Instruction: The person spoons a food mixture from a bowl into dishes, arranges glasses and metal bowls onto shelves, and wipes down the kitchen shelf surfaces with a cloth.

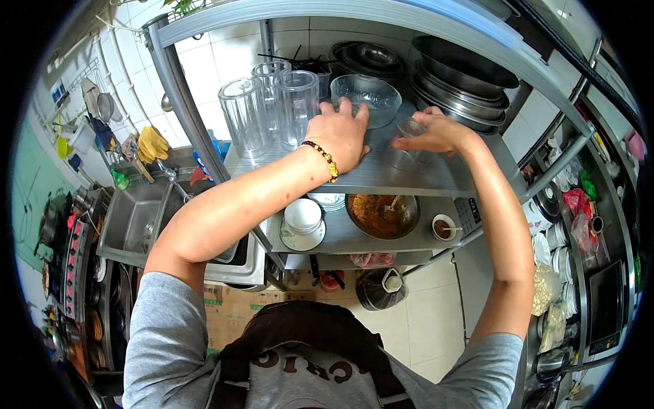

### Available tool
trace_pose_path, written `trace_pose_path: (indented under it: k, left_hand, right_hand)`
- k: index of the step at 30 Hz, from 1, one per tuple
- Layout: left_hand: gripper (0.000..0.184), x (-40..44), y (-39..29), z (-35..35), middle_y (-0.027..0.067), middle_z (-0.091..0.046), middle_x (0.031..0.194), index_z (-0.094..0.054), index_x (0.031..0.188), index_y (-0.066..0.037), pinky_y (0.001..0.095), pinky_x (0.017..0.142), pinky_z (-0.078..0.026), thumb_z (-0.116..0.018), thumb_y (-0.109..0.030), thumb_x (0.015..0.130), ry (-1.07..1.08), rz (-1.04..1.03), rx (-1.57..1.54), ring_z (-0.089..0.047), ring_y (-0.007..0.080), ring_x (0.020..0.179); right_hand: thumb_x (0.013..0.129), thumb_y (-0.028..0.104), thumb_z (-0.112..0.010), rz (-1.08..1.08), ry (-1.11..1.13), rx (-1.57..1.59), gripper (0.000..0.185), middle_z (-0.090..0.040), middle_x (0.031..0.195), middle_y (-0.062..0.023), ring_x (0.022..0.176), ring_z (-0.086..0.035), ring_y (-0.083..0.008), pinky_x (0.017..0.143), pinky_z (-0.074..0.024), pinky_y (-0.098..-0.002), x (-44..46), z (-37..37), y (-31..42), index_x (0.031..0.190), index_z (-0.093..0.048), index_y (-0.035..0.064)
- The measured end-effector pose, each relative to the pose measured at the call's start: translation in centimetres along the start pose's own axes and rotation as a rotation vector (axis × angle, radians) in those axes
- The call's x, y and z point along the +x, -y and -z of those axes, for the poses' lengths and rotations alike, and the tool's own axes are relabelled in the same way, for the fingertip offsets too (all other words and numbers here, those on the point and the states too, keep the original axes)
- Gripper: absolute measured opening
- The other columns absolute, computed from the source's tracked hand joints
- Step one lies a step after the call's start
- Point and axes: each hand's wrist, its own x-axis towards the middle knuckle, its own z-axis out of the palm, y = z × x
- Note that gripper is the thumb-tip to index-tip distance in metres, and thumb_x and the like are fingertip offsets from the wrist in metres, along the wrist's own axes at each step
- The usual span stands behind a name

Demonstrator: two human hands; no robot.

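My left hand (339, 133) reaches over the metal shelf (436, 176), its fingers spread at the near rim of a clear glass bowl (378, 95). Whether it holds anything beneath the palm is hidden. To its left stand several tall clear glass pitchers (298, 105). On the right, my right hand (430, 131) has its thumb and fingers closed around a small clear glass (411, 127), just above or on the shelf. Dark metal pans and bowls (466, 82) are stacked behind my right hand.
On the shelf below are white bowls (302, 215), a metal bowl of brown food (383, 215) and a small cup (443, 227). A steel sink (135, 217) is at the left. Metal posts (194, 102) frame the shelf. A large dark bottle (382, 289) stands on the floor.
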Motion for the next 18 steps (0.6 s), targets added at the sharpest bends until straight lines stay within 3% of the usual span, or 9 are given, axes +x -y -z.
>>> trace_pose_path:
  k: [3,5,12,15,18]
  left_hand:
    - [0.055,0.4,0.0,0.0,0.0180,-0.048,0.109,-0.044,0.122,-0.008,0.0417,0.074,-0.049,-0.064,-0.029,0.075,0.095,0.016,-0.020,-0.054,0.0380,0.094]
    - [0.054,0.9,0.3,-0.2,0.0185,-0.048,0.108,-0.045,0.121,-0.010,0.0419,0.073,-0.049,-0.065,-0.029,0.075,0.083,-0.017,-0.043,-0.056,0.0372,0.092]
    - [0.056,1.5,0.5,1.1,0.0235,-0.045,0.108,-0.044,0.120,-0.013,0.0409,0.075,-0.048,-0.068,-0.029,0.072,0.193,-0.146,-0.213,-0.058,0.0359,0.091]
    - [0.058,1.6,0.5,1.2,0.0250,-0.045,0.108,-0.043,0.120,-0.013,0.0403,0.077,-0.048,-0.069,-0.029,0.071,0.217,-0.174,-0.285,-0.057,0.0387,0.090]
    - [0.059,1.7,0.5,0.4,0.0248,-0.045,0.106,-0.043,0.120,-0.011,0.0397,0.080,-0.046,-0.070,-0.029,0.071,0.183,-0.181,-0.359,-0.054,0.0385,0.092]
  right_hand:
    - [0.055,0.068,-0.067,-0.022,0.010,0.060,0.088,-0.036,0.128,-0.0198,0.110,-0.047,-0.0312,0.062,-0.0545,-0.0354,0.0,-0.1,0.1,0.114,-0.054,0.0030]
    - [0.054,0.073,-0.063,0.029,-0.042,0.103,0.090,-0.044,0.118,-0.0261,0.110,-0.042,-0.0424,0.093,-0.0364,-0.0472,0.1,-0.6,-0.3,0.110,-0.058,0.0033]
    - [0.057,0.066,-0.067,0.091,-0.106,0.121,0.084,-0.045,0.117,-0.0252,0.111,-0.043,-0.0389,0.094,-0.0362,-0.0451,-0.2,-1.1,-1.0,0.106,-0.059,-0.0018]
    - [0.059,0.058,-0.071,0.089,-0.212,0.259,0.078,-0.045,0.118,-0.0209,0.107,-0.048,-0.0326,0.087,-0.0428,-0.0413,-0.9,-1.3,-1.9,0.104,-0.058,-0.0048]
    - [0.065,0.045,-0.072,0.040,-0.220,0.569,0.059,-0.044,0.113,-0.0110,0.091,-0.055,-0.0203,0.059,-0.0501,-0.0280,-2.9,-0.7,-2.0,0.103,-0.059,0.0015]
